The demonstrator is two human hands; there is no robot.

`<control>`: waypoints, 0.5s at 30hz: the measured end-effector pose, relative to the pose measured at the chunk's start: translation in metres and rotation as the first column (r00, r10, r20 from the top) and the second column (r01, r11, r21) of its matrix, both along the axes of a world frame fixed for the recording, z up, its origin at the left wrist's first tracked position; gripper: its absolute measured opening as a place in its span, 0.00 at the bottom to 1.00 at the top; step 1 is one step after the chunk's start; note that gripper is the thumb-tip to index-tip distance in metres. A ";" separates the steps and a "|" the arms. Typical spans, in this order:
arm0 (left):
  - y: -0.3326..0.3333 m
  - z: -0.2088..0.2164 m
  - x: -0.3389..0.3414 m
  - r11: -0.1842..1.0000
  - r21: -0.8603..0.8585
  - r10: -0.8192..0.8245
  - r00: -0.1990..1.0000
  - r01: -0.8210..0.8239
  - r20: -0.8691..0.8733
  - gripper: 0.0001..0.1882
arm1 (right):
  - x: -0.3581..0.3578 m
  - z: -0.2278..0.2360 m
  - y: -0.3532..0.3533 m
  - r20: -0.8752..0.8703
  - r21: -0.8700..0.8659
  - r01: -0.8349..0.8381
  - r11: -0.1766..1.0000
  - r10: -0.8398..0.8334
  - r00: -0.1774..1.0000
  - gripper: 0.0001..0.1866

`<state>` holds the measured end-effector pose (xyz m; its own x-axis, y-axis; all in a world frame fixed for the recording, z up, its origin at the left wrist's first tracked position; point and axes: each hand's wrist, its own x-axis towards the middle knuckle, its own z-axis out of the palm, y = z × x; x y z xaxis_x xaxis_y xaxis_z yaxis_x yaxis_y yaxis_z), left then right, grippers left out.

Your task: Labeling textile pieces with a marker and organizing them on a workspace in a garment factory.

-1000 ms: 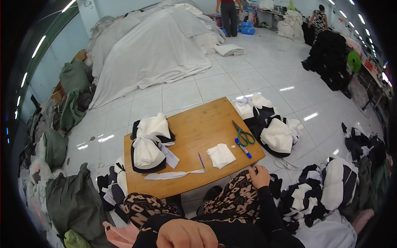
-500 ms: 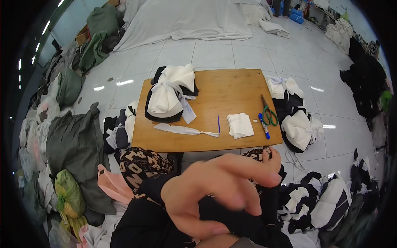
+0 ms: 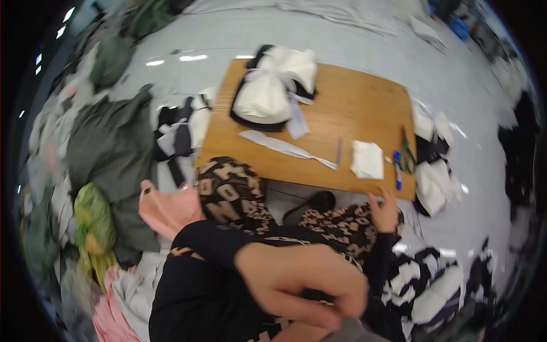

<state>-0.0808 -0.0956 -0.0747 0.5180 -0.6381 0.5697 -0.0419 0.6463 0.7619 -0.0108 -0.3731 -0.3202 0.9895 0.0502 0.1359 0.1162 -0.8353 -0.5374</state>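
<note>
My left hand [image 3: 305,279], large and close, reaches across my lap from its black sleeve. Its fingers are curled together beside a blurred grey patch [image 3: 362,332] at the lower edge; what lies between them is hidden. Farther right, my right hand [image 3: 385,212] rests on my patterned trouser leg by the table's near edge, fingers apart and holding nothing. A tied bundle of white and black cloth [image 3: 265,100] sits at the back left of the wooden table [image 3: 356,102]. Before it lie a white cloth strip [image 3: 285,149], a thin purple-blue stick [image 3: 339,151] and folded white cloth [image 3: 367,159].
Green-handled scissors [image 3: 407,157] and a blue marker [image 3: 397,171] lie by the table's right edge. More bundles [image 3: 436,185] flank the table on the floor. Grey cloth [image 3: 114,148], a pink bag [image 3: 171,211] and a yellow-green bag [image 3: 94,214] are at left.
The view has shifted, so the table sits higher and farther right. My left hand has moved lower, its spread fingers now curled together. More of my right hand shows.
</note>
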 end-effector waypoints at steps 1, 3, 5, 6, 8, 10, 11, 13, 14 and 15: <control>0.012 0.000 0.002 0.995 -0.088 0.037 0.999 -0.038 -0.004 0.08 | 0.007 -0.007 0.013 0.082 0.037 -0.097 0.995 0.093 0.992 0.21; 0.030 0.000 0.014 0.995 -0.084 0.058 0.992 -0.049 0.111 0.07 | 0.014 0.013 0.051 0.072 0.036 -0.203 0.979 0.200 0.977 0.20; 0.034 -0.007 0.021 0.988 -0.016 0.154 0.981 -0.153 0.115 0.10 | 0.024 0.025 0.067 0.085 0.015 -0.307 0.952 0.305 0.949 0.20; 0.033 -0.009 0.029 0.992 0.049 0.114 0.990 -0.119 0.084 0.07 | 0.031 0.029 0.068 0.073 0.024 -0.333 0.943 0.330 0.941 0.20; 0.037 -0.006 0.034 0.998 0.039 0.046 0.998 -0.047 0.034 0.06 | 0.040 0.032 0.070 0.032 0.030 -0.380 0.925 0.379 0.925 0.21; 0.028 -0.019 0.004 0.860 -0.295 0.287 0.872 -0.416 -0.396 0.11 | 0.063 0.034 0.092 -0.009 0.045 -0.490 0.871 0.491 0.871 0.20; 0.057 -0.004 0.030 0.974 -0.069 0.214 0.975 -0.217 -0.059 0.09 | 0.076 0.033 0.106 -0.073 0.071 -0.558 0.827 0.562 0.824 0.20; 0.109 0.009 0.068 0.941 0.304 0.064 0.960 -0.149 0.272 0.10 | 0.105 0.040 0.133 -0.178 0.112 -0.669 0.735 0.677 0.714 0.21; 0.124 0.008 0.089 0.891 0.388 0.128 0.952 -0.233 0.277 0.14 | 0.122 0.048 0.146 -0.178 0.105 -0.722 0.684 0.727 0.663 0.21; 0.146 -0.004 0.115 0.718 0.565 0.292 0.912 -0.407 0.287 0.19 | 0.144 0.055 0.148 -0.231 0.118 -0.718 0.686 0.722 0.652 0.21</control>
<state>0.0338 0.0499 -0.0783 0.7089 -0.6670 0.2292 -0.3331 -0.0302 0.9424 0.1335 -0.2253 -0.2654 0.6424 0.7609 -0.0914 0.5445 -0.5371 -0.6442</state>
